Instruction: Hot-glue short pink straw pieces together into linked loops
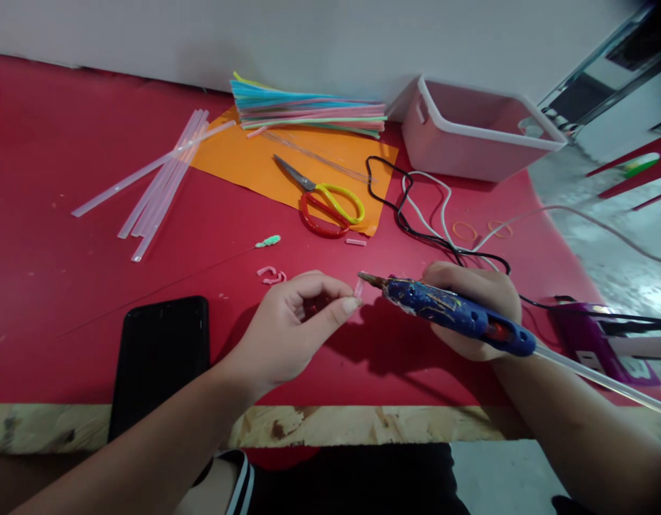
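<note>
Between thumb and forefinger, my left hand (303, 322) pinches a short pink pipe cleaner piece (359, 287), held upright above the red table. My right hand (470, 300) is wrapped round a blue hot glue gun (443, 307), its nozzle pointing left at the top of the pink piece. Whether the nozzle touches it I cannot tell. A clear glue stick (593, 373) runs out of the gun's rear end. Bent pink pieces (272, 275) lie left of my left hand, and a straight pink piece (355, 242) lies beyond it. A green fuzzy tip on a thin wire (268, 242) rests farther left.
Scissors (320, 197) lie on an orange sheet (239, 168), before a bundle of pipe cleaners (309, 111). Glue sticks (169, 179) are at left, a black phone (162, 357) near the front edge. A pink bin (464, 139), cables (410, 222) and a purple object (593, 343) are at right.
</note>
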The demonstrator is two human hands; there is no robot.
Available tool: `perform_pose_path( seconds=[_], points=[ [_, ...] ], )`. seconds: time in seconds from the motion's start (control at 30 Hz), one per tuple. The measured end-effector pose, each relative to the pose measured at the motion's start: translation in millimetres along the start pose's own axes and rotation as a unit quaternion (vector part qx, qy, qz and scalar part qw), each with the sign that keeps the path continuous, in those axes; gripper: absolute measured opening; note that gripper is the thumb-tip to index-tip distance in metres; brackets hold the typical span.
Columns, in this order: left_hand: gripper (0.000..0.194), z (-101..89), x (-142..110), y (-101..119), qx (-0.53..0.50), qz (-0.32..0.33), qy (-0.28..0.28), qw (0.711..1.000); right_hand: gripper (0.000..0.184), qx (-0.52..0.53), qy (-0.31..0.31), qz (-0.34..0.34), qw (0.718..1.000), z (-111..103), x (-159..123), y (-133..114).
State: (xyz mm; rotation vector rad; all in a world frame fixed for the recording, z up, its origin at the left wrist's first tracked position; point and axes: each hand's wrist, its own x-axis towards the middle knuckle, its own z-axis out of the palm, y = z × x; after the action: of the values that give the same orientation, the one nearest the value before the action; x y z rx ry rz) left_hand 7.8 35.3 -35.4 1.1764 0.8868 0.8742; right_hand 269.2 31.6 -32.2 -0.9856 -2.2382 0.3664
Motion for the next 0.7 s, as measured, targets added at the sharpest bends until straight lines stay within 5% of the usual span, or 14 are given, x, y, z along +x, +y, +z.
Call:
perform_pose_path(
  seconds=[0.27,0.7],
  points=[
    [0.009,1.2,0.3,-1.3,-0.014,-0.010,0.024,1.000,0.018,-0.011,0.036,-0.024,0.999,-1.1,-2.8,2.2],
    [0.005,-0.4,0.9,-2.9,-0.004,0.000,0.022,1.000,0.011,0.024,-0.029,-0.049,0.998,-0.6,-1.2,4.0]
  ],
)
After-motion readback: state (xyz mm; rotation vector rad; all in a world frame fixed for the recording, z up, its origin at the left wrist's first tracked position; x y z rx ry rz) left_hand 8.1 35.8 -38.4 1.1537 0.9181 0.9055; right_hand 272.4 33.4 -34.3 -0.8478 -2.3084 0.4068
